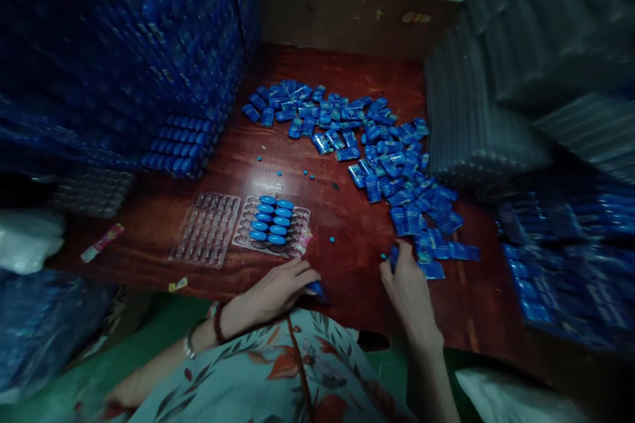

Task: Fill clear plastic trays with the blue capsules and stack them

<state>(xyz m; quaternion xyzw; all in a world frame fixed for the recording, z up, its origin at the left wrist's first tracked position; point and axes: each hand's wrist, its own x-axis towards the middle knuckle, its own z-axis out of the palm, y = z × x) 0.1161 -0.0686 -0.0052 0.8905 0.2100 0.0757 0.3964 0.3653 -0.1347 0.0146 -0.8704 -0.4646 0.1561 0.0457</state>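
My left hand is at the table's front edge, its fingers curled over a small blue packet that partly shows past the fingertips. To the right, my right hand is closed on another blue packet, mostly hidden by the fingers. That hand lies against the near end of a spread of shiny blue packets. Left of centre sits a clear blister tray with blue oval pieces in two columns in its cavities. Beside it lies a second clear tray with bare cavities.
Tall stacks of filled blue trays stand at the left, stacked clear trays at the right, with more blue packs below. Small blue bits and a pink-and-white wrapper dot the red-brown table.
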